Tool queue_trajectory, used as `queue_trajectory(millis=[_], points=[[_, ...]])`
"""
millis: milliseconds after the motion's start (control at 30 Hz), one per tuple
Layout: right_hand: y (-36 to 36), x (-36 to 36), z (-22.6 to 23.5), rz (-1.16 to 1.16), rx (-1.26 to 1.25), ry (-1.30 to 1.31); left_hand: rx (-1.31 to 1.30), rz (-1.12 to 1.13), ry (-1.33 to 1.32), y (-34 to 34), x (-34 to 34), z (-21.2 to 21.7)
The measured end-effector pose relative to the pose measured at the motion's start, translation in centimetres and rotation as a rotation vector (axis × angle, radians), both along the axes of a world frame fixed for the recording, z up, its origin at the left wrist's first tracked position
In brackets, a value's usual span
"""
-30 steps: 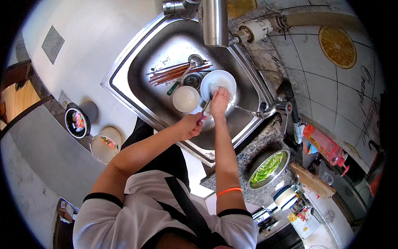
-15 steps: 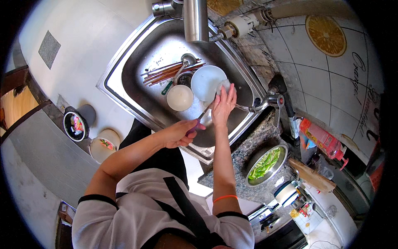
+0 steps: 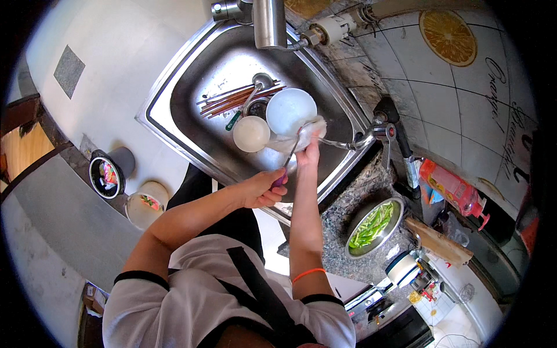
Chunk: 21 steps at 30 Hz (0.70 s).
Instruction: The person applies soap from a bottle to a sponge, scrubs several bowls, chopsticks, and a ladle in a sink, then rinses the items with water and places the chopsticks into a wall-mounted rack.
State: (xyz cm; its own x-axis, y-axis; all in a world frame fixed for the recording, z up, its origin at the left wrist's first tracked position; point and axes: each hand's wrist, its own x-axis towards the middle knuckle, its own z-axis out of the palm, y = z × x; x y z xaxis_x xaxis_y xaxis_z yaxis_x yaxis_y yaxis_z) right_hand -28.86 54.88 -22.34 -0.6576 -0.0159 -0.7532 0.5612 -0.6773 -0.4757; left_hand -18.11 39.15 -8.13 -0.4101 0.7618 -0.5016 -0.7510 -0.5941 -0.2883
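My left hand [image 3: 266, 188] is closed round the purple handle [image 3: 280, 178] of a slim metal utensil; its far end meets a white cloth [image 3: 313, 129], so its kind is hard to tell. My right hand [image 3: 308, 153] holds this wet cloth against the metal, with its fingers partly hidden. A stream of water from the faucet [image 3: 365, 139] runs onto the cloth. Just beyond my hands, in the steel sink [image 3: 191, 136], are a large white bowl [image 3: 290, 107], a smaller cream bowl [image 3: 251, 134], a ladle [image 3: 262, 81] and several brown chopsticks [image 3: 223, 104].
On the counter at right is a metal bowl [image 3: 377, 229] of cut green vegetables. A red pump bottle [image 3: 452, 185] lies tilted by the tiled wall. Two bins, one dark [image 3: 119, 165] and one pale [image 3: 142, 217], stand at left. A steel pipe [image 3: 270, 26] overhangs the sink's far edge.
My right hand has drawn back from the large bowl, and the cloth has spread out against the utensil's metal end. The left hand still grips the purple handle, slightly lower and more upright.
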Motion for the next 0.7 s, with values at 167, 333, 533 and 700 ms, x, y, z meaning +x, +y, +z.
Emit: queue_trajectory(millis=[167,333,533,700], points=[[-1.0,-0.4,3.1,0.566,0.824,0.436,-0.274,-0.091,0.175,-1.4,1.5,-1.6],[-1.6,-1.4,7.2,1.132,1.594,0.599,-0.432,-0.124,0.213,-3.0,1.5,-1.4],[0.0,-0.4,6.2,0.725,1.484,0.606,-0.449,-0.126,0.166,-2.8,0.8,-1.6],[-0.7,-0.1,9.3,0.585,1.155,0.630,-0.435,-0.021,-0.001,-3.7,0.9,-2.7]])
